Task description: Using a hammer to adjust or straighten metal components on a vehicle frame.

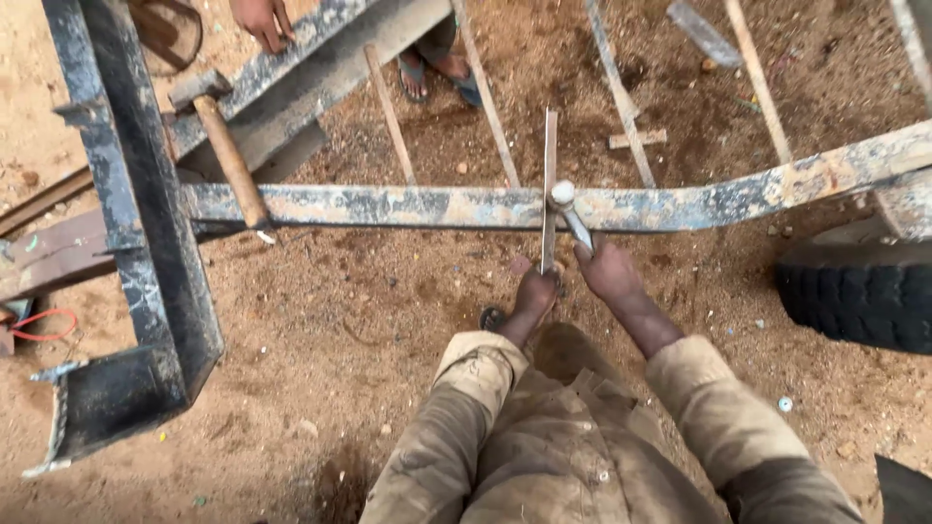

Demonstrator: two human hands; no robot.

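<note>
Flat metal strip (549, 184) across painted beam (408, 206)

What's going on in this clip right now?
A person stands on sandy ground over a worn metal frame. The left hand holds a thin flat metal strip across the frame's long bar, and the right hand holds a small hammer with its head on the bar beside the strip. A bigger hammer with a wooden handle lies on the frame to the left. A tyre sits at the right, and another person's hand and sandalled feet show at the top.
</note>
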